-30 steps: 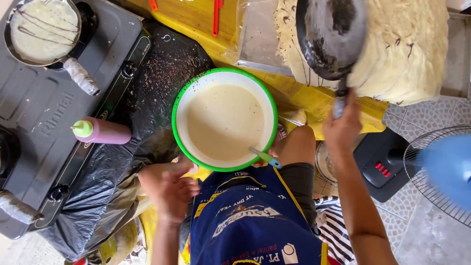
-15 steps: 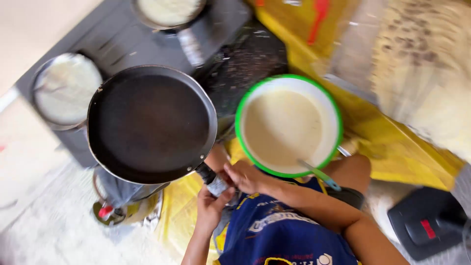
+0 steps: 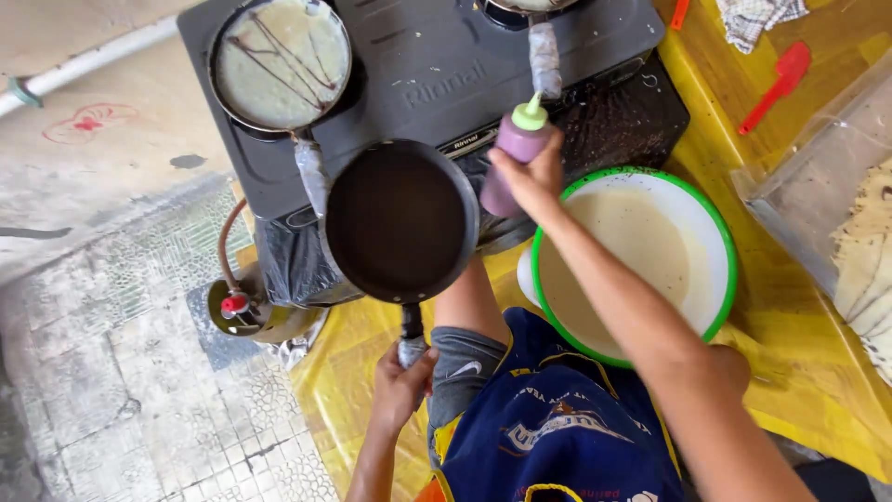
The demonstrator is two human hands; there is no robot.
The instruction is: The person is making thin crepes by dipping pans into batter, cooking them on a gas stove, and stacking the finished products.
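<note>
My left hand (image 3: 401, 383) grips the wrapped handle of an empty black frying pan (image 3: 400, 218), held level in front of the stove. My right hand (image 3: 531, 178) is closed around a purple squeeze bottle with a green nozzle (image 3: 517, 149), upright, just right of the pan and above the stove's front edge. A white bowl with a green rim (image 3: 727, 244), full of pale batter, sits under my right forearm on the yellow mat.
On the grey two-burner stove (image 3: 437, 65), a pan (image 3: 279, 60) holds pale batter with dark drizzled lines; a second pan shows at the top edge. A gas cylinder (image 3: 243, 314) stands left. A red spatula (image 3: 779, 85) and a clear tub of stacked crepes (image 3: 859, 232) lie right.
The pan came down from the right, over the crepe stack, to the front of the stove and passed into my left hand. My right hand let go and took up the purple bottle.
</note>
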